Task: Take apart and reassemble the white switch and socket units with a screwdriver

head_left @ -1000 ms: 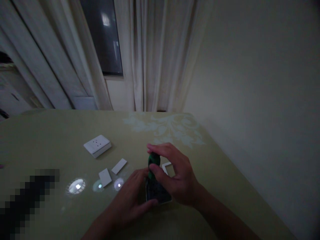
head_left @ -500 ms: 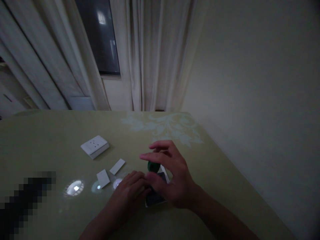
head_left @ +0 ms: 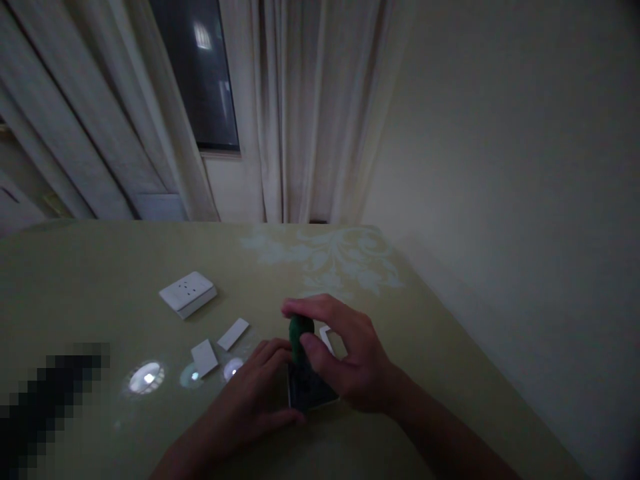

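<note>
My right hand [head_left: 345, 357] is closed around the green handle of a screwdriver [head_left: 299, 333], which stands upright with its tip down on a dark, white-edged switch module [head_left: 310, 393] lying on the table. My left hand [head_left: 253, 397] lies over the module's left side, thumb along its front edge and fingers pressed against it. A white frame piece [head_left: 327, 337] shows just behind my right hand. The screwdriver's shaft is hidden by my fingers.
A white wall socket [head_left: 187, 293] lies to the left on the yellow-green tablecloth [head_left: 100, 280]. Two small white cover plates [head_left: 205, 357] [head_left: 233, 333] lie closer in, among bright light reflections [head_left: 146, 377]. Curtains and a dark window stand behind; a wall runs along the right.
My right hand loosened and spread its fingers above the green handle half a second ago, then closed round it again. My left hand has stayed on the module.
</note>
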`<state>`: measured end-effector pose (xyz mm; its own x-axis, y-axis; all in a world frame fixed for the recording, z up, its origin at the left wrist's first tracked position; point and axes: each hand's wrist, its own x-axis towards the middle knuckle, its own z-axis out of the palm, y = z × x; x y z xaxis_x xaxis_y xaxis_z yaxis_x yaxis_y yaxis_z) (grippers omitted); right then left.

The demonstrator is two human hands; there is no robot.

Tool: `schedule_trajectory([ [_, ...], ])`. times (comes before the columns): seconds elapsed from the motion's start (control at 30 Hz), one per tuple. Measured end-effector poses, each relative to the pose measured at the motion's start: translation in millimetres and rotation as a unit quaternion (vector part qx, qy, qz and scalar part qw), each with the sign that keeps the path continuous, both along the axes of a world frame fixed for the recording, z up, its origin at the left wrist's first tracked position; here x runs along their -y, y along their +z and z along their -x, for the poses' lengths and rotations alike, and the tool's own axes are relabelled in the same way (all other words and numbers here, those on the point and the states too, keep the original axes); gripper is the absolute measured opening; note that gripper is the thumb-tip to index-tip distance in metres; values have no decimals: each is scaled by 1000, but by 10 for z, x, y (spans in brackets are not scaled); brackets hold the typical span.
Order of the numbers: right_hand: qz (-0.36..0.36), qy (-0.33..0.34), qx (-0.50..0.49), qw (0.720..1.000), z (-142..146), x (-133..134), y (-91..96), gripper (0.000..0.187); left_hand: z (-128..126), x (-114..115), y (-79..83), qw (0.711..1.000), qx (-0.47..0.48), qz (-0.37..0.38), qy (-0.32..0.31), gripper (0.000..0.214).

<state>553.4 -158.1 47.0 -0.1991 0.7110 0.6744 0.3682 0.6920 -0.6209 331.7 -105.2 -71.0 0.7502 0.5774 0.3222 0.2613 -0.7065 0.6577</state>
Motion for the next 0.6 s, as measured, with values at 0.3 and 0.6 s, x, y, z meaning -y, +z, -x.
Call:
schedule_trajectory([
  [0.3,-5,0,-8,1000,22,22,-41,47,-4,-24,-13,1000,3,10,-5,54],
  [0.6,-28,-3,-17,999,48,15,-95,56,-63,-39,-55,999,-6,-36,9,12],
])
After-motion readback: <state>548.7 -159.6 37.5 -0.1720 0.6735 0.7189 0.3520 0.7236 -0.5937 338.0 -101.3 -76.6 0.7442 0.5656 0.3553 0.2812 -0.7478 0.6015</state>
